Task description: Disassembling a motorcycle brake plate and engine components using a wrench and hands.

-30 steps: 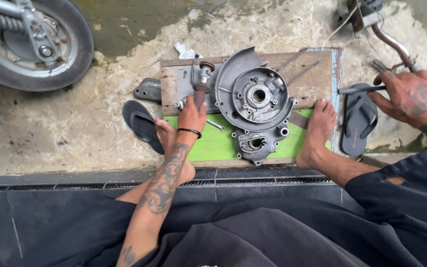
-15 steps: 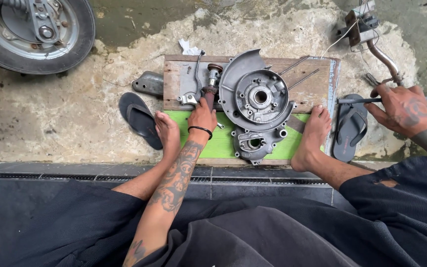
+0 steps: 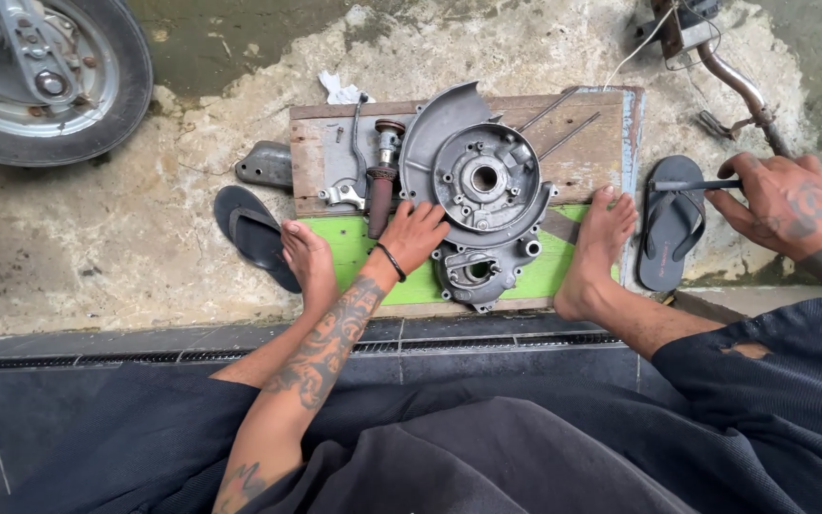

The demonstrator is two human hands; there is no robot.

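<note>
The grey cast-metal engine casing (image 3: 480,186), round with a fan-shaped shroud and a central bore, lies near the middle of the wooden board (image 3: 601,143), its lower lobe over the board's green-painted front strip. The left hand (image 3: 416,233) reaches forward with a tattooed forearm extended and a dark band at the wrist; its spread fingers rest on the board against the casing's left rim, clasping nothing. Just left of those fingers lies a rusty brown shaft (image 3: 382,181), with a small metal bracket (image 3: 340,195) beside it. The right hand (image 3: 782,205), off the board's right edge, curls loosely around a thin dark metal rod (image 3: 692,185) lying across a black sandal (image 3: 670,224). Bare feet rest on the board's front corners. A second black sandal (image 3: 254,233) lies left of the board.
</note>
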